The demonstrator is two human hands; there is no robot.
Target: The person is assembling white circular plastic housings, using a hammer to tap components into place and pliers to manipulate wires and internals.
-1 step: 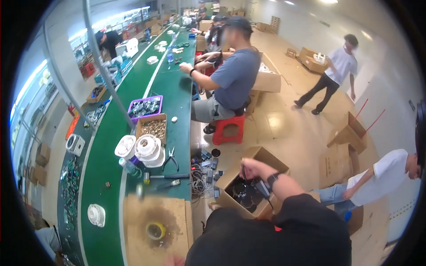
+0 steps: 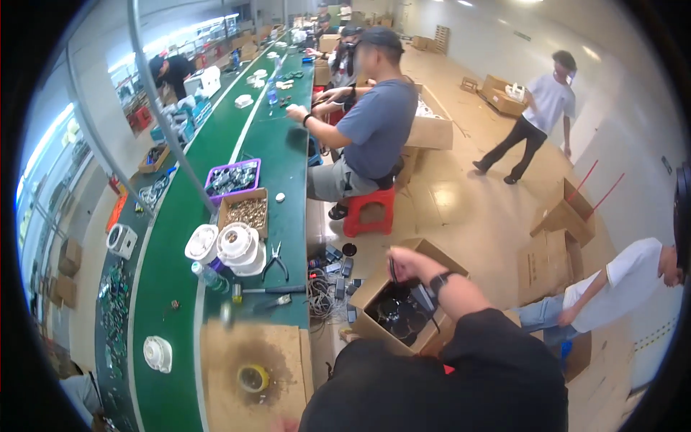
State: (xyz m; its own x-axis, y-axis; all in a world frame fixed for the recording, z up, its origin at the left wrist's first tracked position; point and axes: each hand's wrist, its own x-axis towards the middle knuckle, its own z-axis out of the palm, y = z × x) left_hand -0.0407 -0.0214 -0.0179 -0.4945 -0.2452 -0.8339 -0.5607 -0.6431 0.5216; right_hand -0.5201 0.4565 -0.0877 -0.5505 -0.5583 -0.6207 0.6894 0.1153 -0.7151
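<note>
My right hand (image 2: 405, 265) is closed on a black cable (image 2: 393, 272) above an open cardboard box (image 2: 374, 286) on the floor to the right of the bench. Below my wrist hangs a dark, blocky piece that looks like a power adapter (image 2: 423, 298), with a thin cord trailing down. Inside the box lie shiny black parts (image 2: 394, 317). Only a blurred bit of my left hand (image 2: 285, 425) shows at the lower edge, beside a stained wooden board (image 2: 223, 360) bearing a yellow tape roll (image 2: 253, 378); its fingers cannot be made out.
On the green bench (image 2: 284, 216) are a hammer (image 2: 273, 290), pliers (image 2: 275, 263), white round housings (image 2: 240, 248), a bottle (image 2: 209, 275) and a box of brass-coloured parts (image 2: 245, 212). Adapters and cables (image 2: 331, 288) lie on the floor. A seated person (image 2: 378, 115) works farther along.
My right hand has lifted slightly up and to the left with the cable. The hanging adapter has shifted a little with it. My left hand stays at the lower edge.
</note>
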